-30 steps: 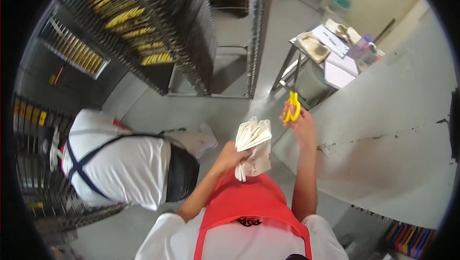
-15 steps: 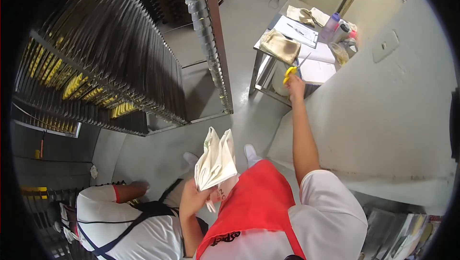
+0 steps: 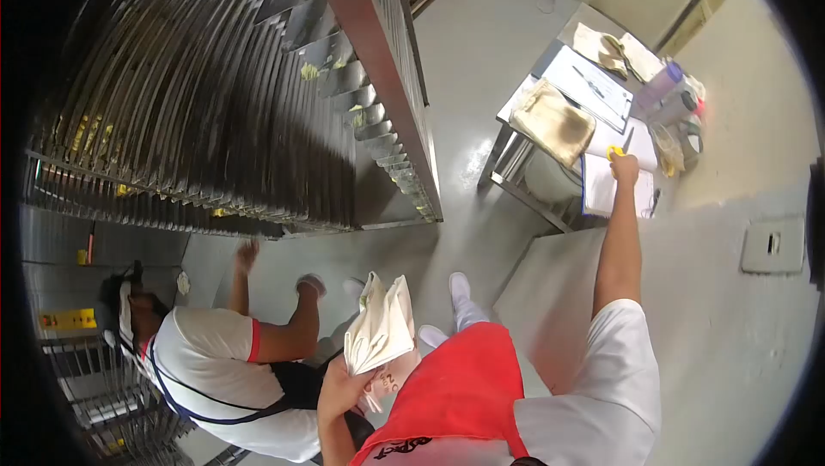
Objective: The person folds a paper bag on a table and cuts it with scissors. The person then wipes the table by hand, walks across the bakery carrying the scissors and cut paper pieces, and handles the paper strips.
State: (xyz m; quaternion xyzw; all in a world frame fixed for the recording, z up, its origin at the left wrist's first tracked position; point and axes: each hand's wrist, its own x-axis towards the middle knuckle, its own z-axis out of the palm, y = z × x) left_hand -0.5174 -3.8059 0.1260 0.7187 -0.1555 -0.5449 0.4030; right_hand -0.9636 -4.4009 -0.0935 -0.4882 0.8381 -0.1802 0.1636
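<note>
My left hand [image 3: 342, 390] is closed around a folded white cloth [image 3: 378, 328] with some printed lettering on it, held upright in front of my red apron. My right arm is stretched out to the small table [image 3: 577, 32]. There my right hand [image 3: 626, 170] grips a pair of scissors [image 3: 615, 152] by the yellow handles, blades pointing away, over an open notebook [image 3: 601, 187]. Next to the notebook lies a stained, folded cloth pad [image 3: 553, 122]. A clipboard [image 3: 593, 84] with paper and a pen is just behind.
Bottles [image 3: 660, 88] and more cloths [image 3: 601, 47] sit at the table's back. A tall metal rack [image 3: 378, 45] packed with trays stands to the left. A co-worker [image 3: 228, 363] in a white shirt bends at lower left. A wall [image 3: 687, 294] runs along my right.
My right hand has moved with the scissors from the table's near edge to over the notebook. The co-worker's arms have shifted, and my view has come closer to the table.
</note>
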